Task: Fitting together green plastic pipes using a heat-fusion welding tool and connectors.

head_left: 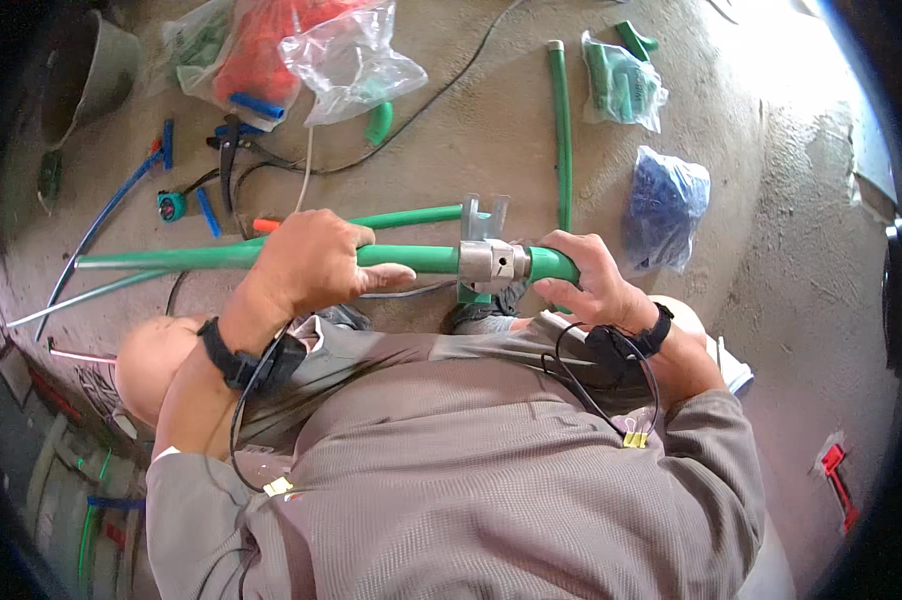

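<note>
Head view, looking down: the long green pipe [191, 258] lies across the person's front, above the lap, with its right end up against a silver metal block [486, 262]. A short green fitting [551, 265] sits on the block's other side. Left hand [311, 260] has its fingers wrapped round the pipe, thumb sticking out toward the block. Right hand [596, 285] has the fitting pinched, fingers over the top and thumb underneath.

My read is that this is a push-on step, both bits going onto the block from opposite sides, quite possibly with heat. If so, alignment is what I'd sweat over. Pipe, block and fitting want to be on one straight line, and with that much pipe hanging out past the left hand, a drooping tail could cock the joint. I'd slide the left hand so the weight balances, push both sides evenly, and go straight in without twisting. Thumbs well off the metal too. Watch the second green pipe [411, 216] passing below, so nothing snags. Can't honestly tell from up here how deep either end is seated, so I'd check that from the side.
</note>
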Action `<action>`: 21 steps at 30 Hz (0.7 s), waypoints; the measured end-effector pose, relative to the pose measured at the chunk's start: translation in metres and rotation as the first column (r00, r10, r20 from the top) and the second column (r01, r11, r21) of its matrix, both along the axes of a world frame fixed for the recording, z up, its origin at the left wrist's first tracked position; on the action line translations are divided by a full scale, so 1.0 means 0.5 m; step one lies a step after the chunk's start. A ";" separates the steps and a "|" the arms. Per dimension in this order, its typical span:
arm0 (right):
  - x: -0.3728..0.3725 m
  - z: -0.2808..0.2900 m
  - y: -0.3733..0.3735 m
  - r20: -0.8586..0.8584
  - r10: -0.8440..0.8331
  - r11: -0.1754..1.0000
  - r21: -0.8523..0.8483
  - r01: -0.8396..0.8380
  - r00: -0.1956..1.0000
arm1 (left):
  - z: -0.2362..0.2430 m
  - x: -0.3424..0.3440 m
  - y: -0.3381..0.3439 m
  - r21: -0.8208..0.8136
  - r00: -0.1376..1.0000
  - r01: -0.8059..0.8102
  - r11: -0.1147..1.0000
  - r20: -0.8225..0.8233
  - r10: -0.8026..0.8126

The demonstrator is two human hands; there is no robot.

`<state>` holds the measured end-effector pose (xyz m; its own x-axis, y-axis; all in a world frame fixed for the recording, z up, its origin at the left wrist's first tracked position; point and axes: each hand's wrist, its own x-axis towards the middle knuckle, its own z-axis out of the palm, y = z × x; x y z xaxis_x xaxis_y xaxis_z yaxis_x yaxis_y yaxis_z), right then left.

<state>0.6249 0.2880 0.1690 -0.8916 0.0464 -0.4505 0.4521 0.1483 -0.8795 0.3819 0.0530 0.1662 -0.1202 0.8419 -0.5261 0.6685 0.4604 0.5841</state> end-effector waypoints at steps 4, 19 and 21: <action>0.009 -0.001 -0.003 0.017 -0.033 0.996 -0.085 0.034 0.999 | -0.009 0.012 0.001 0.080 0.993 0.020 0.997 -0.121 -0.010; 0.011 0.017 -0.005 0.328 -0.115 0.917 -0.329 0.227 0.938 | -0.018 0.034 0.000 0.242 0.971 0.058 0.969 -0.238 0.001; 0.014 0.017 -0.007 0.345 -0.130 0.909 -0.332 0.251 0.929 | -0.018 0.034 0.003 0.251 0.968 0.063 0.966 -0.251 0.003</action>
